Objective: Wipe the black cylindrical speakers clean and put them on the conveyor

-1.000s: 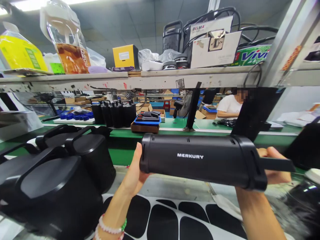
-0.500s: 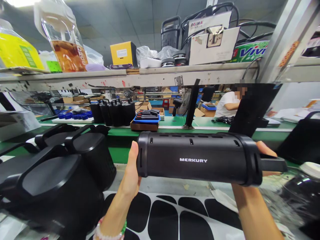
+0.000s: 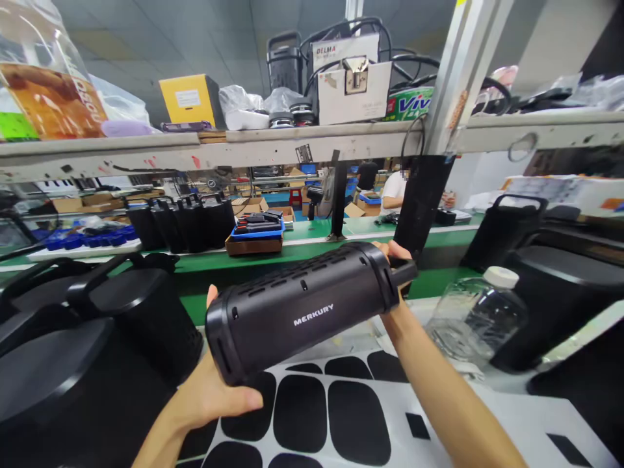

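A black MERKURY speaker (image 3: 287, 328) with rounded end caps and a row of slots is held in the air, tilted so its right end is higher. Around its lower left end is my left hand (image 3: 207, 390), closed on it, the thumb stretched out below. My right hand (image 3: 398, 252) is closed at the other end, by the handle (image 3: 403, 270); some of its fingers are hidden behind the speaker. Beneath lies a white sheet (image 3: 400, 383) with black rounded pads (image 3: 299, 413).
Similar black speakers stand close on the left (image 3: 131, 312) and right (image 3: 570, 279). A clear plastic jar (image 3: 468, 318) with a white lid sits at right. Across the front runs a loaded shelf (image 3: 273, 148). A blue tray (image 3: 258, 231) lies behind; a person in white (image 3: 392, 193) is farther back.
The speaker has tilted, its left end dropping and right end rising. My left hand has turned, its thumb now below the speaker. The view has swung to the right.
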`<state>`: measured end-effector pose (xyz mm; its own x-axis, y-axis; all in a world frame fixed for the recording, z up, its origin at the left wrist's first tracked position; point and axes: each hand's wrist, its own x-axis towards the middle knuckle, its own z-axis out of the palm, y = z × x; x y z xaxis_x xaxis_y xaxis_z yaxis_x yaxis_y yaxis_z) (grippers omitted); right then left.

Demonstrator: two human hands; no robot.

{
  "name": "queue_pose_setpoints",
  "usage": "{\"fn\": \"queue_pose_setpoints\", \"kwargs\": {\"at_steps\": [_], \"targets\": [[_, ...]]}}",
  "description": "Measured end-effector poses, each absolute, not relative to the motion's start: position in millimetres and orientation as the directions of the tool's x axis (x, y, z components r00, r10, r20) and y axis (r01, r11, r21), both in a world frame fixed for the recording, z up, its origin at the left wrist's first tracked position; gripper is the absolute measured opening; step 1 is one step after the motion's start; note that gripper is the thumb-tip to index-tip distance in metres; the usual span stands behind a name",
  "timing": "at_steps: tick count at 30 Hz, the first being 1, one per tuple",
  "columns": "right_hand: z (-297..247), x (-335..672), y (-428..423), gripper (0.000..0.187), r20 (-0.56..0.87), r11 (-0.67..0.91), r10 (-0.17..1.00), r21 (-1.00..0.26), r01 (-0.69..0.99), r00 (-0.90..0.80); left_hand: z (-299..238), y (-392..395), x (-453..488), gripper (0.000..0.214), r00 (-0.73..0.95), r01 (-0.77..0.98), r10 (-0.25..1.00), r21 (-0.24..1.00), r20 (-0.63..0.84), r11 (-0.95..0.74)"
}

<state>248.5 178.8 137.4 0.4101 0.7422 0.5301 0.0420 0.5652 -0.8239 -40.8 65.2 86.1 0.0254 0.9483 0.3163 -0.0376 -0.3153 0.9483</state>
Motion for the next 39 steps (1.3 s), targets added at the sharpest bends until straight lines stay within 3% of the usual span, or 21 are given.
{"fn": "queue_pose_setpoints", "kwargs": {"at_steps": [4, 7, 10, 13, 18, 23, 28, 32, 36, 38, 39], "targets": [[107.9, 247.3, 186.1, 0.046, 0.453, 0.467, 0.809, -0.882, 0.058, 0.375, 66.7, 64.0, -43.3, 0.144, 0.023, 0.193, 0.914, 0.895, 0.405, -0.402], [74.4, 258.6, 184.1, 0.046, 0.394, 0.346, 0.838, -0.919, 0.191, 0.378, 49.4, 78.0, -41.8, 0.124, 0.024, 0.196, 0.934, 0.915, 0.356, -0.353], [44.2, 280.6, 169.2, 0.037, 0.351, 0.203, 0.871, -0.894, 0.399, 0.344, 28.1, 92.8, -43.8, 0.118, 0.027, 0.179, 0.961, 0.945, 0.275, -0.275], [21.0, 305.0, 144.0, 0.017, 0.310, 0.097, 0.919, -0.774, 0.626, 0.242, 10.6, 99.9, -47.7, 0.115, 0.028, 0.119, 0.981, 0.973, 0.194, -0.196], [-9.1, 322.8, 118.2, 0.030, 0.168, 0.050, 0.985, -0.500, 0.865, 0.040, -3.7, 101.4, -54.6, 0.117, 0.067, 0.219, 0.969, 0.944, 0.236, -0.245], [-12.1, 322.1, 122.4, 0.026, 0.092, 0.099, 0.993, -0.246, 0.964, -0.078, -10.5, 101.5, -62.8, 0.122, 0.192, 0.308, 0.947, 0.900, 0.258, -0.308], [-2.2, 332.5, 98.8, 0.037, 0.108, -0.024, 0.994, -0.016, 1.000, 0.025, -16.9, 105.1, -67.0, 0.122, 0.251, 0.389, 0.913, 0.831, 0.321, -0.399], [-10.7, 343.6, 72.4, 0.034, 0.147, -0.175, 0.976, 0.096, 0.980, 0.160, -24.7, 110.7, -70.4, 0.122, 0.284, 0.448, 0.882, 0.761, 0.376, -0.469], [-4.1, 351.9, 62.2, 0.029, 0.183, -0.143, 0.975, 0.090, 0.986, 0.125, -31.2, 113.5, -73.5, 0.125, 0.297, 0.464, 0.872, 0.740, 0.389, -0.488], [14.1, 348.5, 59.9, 0.032, 0.321, -0.164, 0.936, 0.034, 0.986, 0.145, -32.6, 114.0, -74.4, 0.127, 0.305, 0.465, 0.871, 0.738, 0.385, -0.489], [25.5, 342.7, 59.6, 0.033, 0.458, -0.158, 0.877, -0.011, 0.987, 0.145, -32.7, 114.5, -74.6, 0.128, 0.311, 0.464, 0.870, 0.737, 0.383, -0.491]]}}
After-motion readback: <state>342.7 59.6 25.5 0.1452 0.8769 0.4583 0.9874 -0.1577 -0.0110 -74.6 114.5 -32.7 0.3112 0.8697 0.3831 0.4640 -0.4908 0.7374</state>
